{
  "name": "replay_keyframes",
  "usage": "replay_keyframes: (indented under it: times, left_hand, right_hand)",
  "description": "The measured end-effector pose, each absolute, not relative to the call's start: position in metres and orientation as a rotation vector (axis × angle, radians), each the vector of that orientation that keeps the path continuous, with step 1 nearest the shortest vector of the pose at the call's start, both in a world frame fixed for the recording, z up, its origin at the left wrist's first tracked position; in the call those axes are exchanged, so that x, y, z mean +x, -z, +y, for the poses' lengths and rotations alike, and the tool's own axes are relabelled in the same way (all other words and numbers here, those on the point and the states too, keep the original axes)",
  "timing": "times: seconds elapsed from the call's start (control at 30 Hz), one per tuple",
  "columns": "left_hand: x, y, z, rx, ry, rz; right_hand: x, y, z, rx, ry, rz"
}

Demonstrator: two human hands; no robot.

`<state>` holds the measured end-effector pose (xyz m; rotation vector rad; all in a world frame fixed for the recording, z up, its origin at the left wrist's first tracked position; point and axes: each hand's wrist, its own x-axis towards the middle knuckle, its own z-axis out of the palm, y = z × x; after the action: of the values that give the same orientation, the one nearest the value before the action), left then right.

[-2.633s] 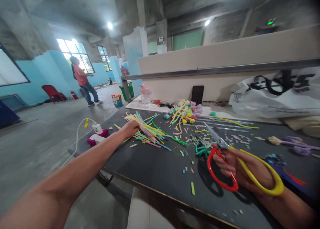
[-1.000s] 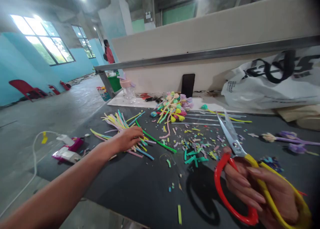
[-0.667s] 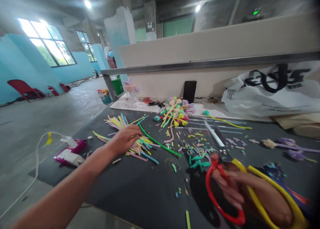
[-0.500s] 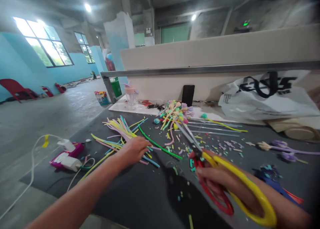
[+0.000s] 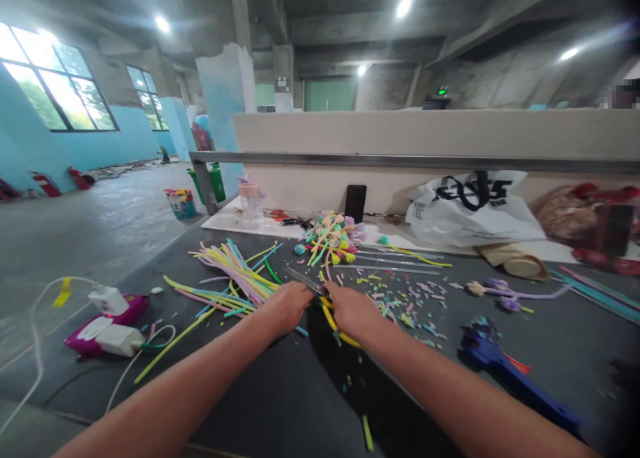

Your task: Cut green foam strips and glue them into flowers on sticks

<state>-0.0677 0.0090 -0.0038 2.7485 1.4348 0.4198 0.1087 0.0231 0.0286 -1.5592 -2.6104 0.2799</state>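
My left hand (image 5: 289, 306) is closed at the right end of a bundle of pastel chenille stems (image 5: 227, 271). A green chenille stem (image 5: 270, 270) runs up to its fingers; what they pinch is hidden. Close beside it, my right hand (image 5: 353, 308) grips large scissors (image 5: 329, 317) with yellow handles, partly covered by the hand. The blades point away to the left, just past my left fingertips. Small cut pieces of chenille stem (image 5: 413, 301) lie scattered to the right. Beyond my hands is a heap of pastel fluffy flowers (image 5: 334, 235).
Clear rods (image 5: 385, 266) lie beyond the scraps. A blue-handled tool (image 5: 515, 378) lies at right, near a purple flower stem (image 5: 537, 295). A phone (image 5: 355, 203), a cup (image 5: 250, 201) and a white bag (image 5: 473, 211) stand at the back. A power strip (image 5: 107, 325) with chargers sits left.
My right hand has moved left and away from me with the scissors, bringing them beside my left hand. My left hand has shifted slightly. The view has turned to the right.
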Motion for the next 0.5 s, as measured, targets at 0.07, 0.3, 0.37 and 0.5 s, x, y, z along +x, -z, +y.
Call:
replay_keyframes:
  times: [0.07, 0.3, 0.37, 0.5]
  left_hand:
    - [-0.068, 0.008, 0.01, 2.755, -0.46, 1.513]
    - [-0.071, -0.011, 0.017, 2.827, -0.586, 1.484]
    - [-0.07, -0.031, 0.018, 2.85, -0.664, 1.452]
    - [-0.059, -0.079, 0.013, 2.986, -0.733, 1.286]
  right_hand:
    - [0.111, -0.03, 0.025, -1.54, -0.348, -2.586]
    - [0.142, -0.06, 0.029, -1.33, -0.646, -2.408]
    - [0.158, -0.069, 0.024, -1.324, -0.725, -2.339]
    - [0.187, -0.074, 0.011, -1.245, -1.122, -1.974]
